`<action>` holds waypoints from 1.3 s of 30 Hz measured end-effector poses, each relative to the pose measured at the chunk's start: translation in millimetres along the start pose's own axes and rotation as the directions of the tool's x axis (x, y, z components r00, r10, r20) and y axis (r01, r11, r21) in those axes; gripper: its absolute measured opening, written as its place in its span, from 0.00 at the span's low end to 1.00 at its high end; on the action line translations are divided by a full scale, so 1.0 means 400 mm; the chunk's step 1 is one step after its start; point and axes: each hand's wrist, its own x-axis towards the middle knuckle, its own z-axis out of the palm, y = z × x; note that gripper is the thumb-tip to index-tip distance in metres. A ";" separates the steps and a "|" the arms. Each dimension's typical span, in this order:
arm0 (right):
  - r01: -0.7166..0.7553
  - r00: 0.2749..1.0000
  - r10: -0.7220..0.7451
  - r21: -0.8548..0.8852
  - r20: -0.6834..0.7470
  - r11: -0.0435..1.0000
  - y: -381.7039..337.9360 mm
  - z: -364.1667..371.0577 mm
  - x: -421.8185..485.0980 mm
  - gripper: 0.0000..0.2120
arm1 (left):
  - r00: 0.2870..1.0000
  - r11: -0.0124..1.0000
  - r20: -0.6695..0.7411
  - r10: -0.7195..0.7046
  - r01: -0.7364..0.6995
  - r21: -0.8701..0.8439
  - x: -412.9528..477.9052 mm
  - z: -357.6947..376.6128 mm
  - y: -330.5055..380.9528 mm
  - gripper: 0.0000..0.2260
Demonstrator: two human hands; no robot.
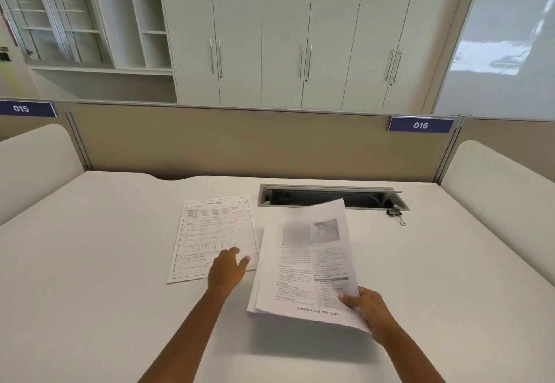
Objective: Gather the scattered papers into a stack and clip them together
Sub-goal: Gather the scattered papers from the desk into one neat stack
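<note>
My right hand (368, 307) grips the lower right corner of a small stack of printed pages (306, 262), held tilted above the white desk (105, 262). To its left, a single sheet with a form or table (210, 232) lies flat on the desk. My left hand (226, 268) rests on that sheet's lower right part, fingers spread and flat against it. A black binder clip (396, 214) with silver handles lies on the desk at the back right, apart from both hands.
An open cable tray (330, 195) is set into the desk behind the papers. A beige partition (240, 142) with labels 015 and 016 closes the desk's far edge. Rounded white side panels stand at left and right.
</note>
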 end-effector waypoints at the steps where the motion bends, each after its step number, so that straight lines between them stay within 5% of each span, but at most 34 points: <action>1: -0.014 1.000 0.013 -0.012 -0.018 1.000 0.005 -0.002 0.005 0.07 | 1.000 0.991 0.016 0.009 -0.011 0.133 0.001 0.005 -0.020 0.22; 6: -0.080 0.994 0.075 -0.058 -0.077 0.995 0.025 -0.006 0.026 0.07 | 0.999 0.876 0.035 0.031 -0.044 0.481 0.001 0.039 -0.107 0.28; 12: -0.090 0.995 0.087 -0.071 -0.042 0.993 0.019 -0.005 0.025 0.05 | 0.971 0.852 -0.115 0.209 -0.123 0.509 0.032 0.045 -0.155 0.31; 18: -0.070 0.997 0.069 -0.057 -0.020 0.996 0.025 -0.011 0.022 0.04 | 0.912 0.742 -0.099 0.399 -0.257 0.619 0.020 0.044 -0.154 0.20; 29: -0.066 0.998 0.067 -0.062 0.007 0.996 0.030 -0.015 0.033 0.10 | 0.882 0.827 -0.260 0.393 -0.215 0.519 0.020 0.003 -0.115 0.21; 39: -0.073 0.997 0.075 -0.055 0.028 0.996 0.029 -0.014 0.031 0.09 | 0.670 0.757 -0.391 0.631 -0.425 0.496 -0.024 -0.014 0.061 0.15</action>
